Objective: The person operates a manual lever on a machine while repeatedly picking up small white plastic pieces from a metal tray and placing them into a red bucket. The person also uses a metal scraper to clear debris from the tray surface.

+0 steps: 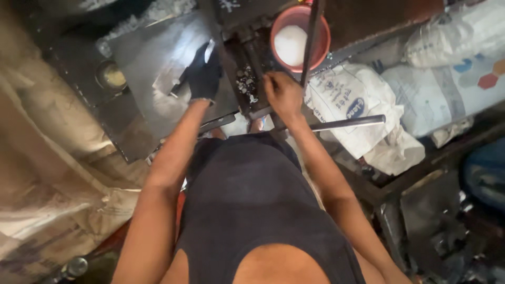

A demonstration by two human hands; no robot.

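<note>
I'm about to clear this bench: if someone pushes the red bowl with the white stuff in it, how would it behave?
The red bowl looks like thin plastic, so probably light and inclined to slide. Its white contents add some weight, yet could shift or spill if it tips. A dark upright rod crosses in front of it, so a push may be blocked that way.

A red tub [323, 44] with white contents stands at the top, a dark rod [311, 39] crossing it. White sacks [363, 113] pile up to the right, with a steel bar [350, 123] lying across the nearest one. A small round cup [111, 77] sits at the left on a dark plate [73, 63]. Tan sacking [47, 173] fills the left side.
</note>
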